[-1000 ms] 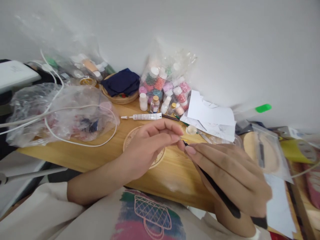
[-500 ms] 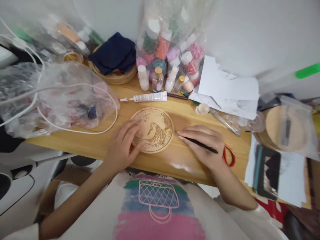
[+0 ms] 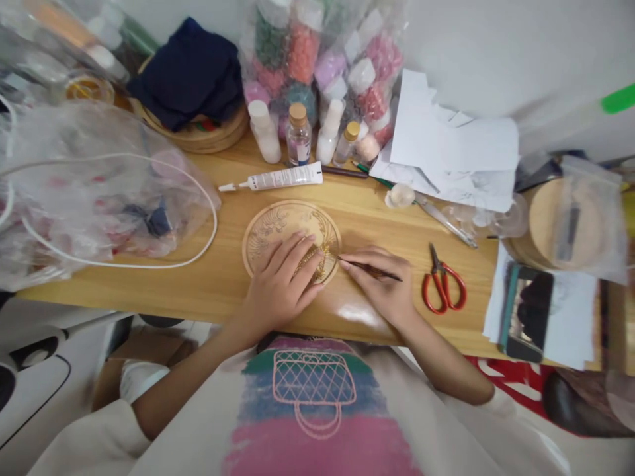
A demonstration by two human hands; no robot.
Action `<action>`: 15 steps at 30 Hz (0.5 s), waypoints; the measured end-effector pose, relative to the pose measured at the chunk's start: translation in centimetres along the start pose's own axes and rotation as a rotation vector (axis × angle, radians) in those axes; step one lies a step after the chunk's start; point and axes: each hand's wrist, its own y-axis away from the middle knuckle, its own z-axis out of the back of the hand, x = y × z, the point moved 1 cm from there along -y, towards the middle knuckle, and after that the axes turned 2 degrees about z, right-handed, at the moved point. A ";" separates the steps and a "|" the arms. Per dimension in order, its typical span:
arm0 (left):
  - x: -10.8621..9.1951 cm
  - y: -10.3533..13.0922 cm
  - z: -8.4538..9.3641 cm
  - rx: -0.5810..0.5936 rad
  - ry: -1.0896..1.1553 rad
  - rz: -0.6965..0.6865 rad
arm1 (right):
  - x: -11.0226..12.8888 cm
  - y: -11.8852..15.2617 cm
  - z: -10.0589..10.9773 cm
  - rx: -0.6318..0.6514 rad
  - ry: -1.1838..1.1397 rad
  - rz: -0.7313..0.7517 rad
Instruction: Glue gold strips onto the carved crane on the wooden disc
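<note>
A round, light wooden plaque (image 3: 262, 231) with dark line patterns and gold-coloured detail lies on the table. My left hand (image 3: 282, 281) rests on it, fingers stretched out and slightly apart, covering its lower middle. Closed in a pinch, my right hand (image 3: 384, 284) grips a thin dark pen-like tool (image 3: 374, 270). The tool's tip is at the plaque's right edge; whether it touches cannot be made out. Red-handled pliers (image 3: 443, 284) lie to the right of that hand. Above the plaque is a white tube (image 3: 285, 178) with a pointed nozzle.
Small bottles (image 3: 298, 135) stand behind the tube, before a clear bag of colourful jars (image 3: 302, 56). Left are a crumpled plastic bag (image 3: 94, 198) and a white cable (image 3: 215, 225). Papers (image 3: 451, 145), a wooden round (image 3: 550, 218) and a phone (image 3: 530, 314) occupy the right.
My left hand has slid right, from the plaque's left edge onto its middle. My right hand has moved left, bringing the tool to the plaque's edge and uncovering the pliers. The view has shifted.
</note>
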 end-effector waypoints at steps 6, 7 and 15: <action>0.0 -0.1 -0.4 -0.016 -0.013 0.008 | -0.6 0.0 -0.2 0.015 -0.006 -0.019; -0.1 -0.2 -0.4 -0.018 -0.010 0.009 | -0.7 0.0 -0.2 0.017 -0.003 -0.020; 0.0 -0.2 -0.4 -0.005 0.008 0.016 | -0.6 0.2 -0.2 0.029 0.037 0.008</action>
